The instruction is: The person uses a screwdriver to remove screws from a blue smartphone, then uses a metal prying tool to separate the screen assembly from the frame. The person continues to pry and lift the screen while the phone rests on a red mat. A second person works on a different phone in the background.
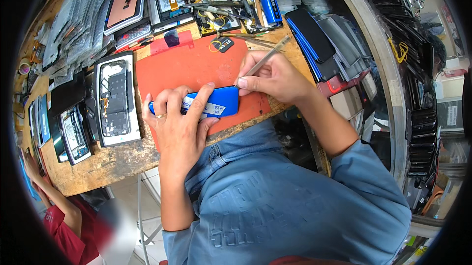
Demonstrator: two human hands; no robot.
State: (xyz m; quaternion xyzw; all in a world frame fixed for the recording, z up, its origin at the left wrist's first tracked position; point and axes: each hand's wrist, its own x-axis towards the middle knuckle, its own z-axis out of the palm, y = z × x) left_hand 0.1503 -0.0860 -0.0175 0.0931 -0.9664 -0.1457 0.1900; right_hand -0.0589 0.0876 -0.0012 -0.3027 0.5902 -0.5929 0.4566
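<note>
A blue phone with a pale handwritten label on its back lies on the orange mat. My left hand, a ring on one finger, is wrapped over the phone and grips it by its edges. In my right hand a thin metal pry tool is pinched like a pen. Its lower tip is at the phone's right end, close to the upper corner; my fingers partly hide whether it sits in the seam.
Opened devices, such as a white-framed tablet, stand left of the mat. Hand tools and a blue cylinder lie at the back. Blue-edged phone panels are stacked right. A person in a red sleeve works at the lower left.
</note>
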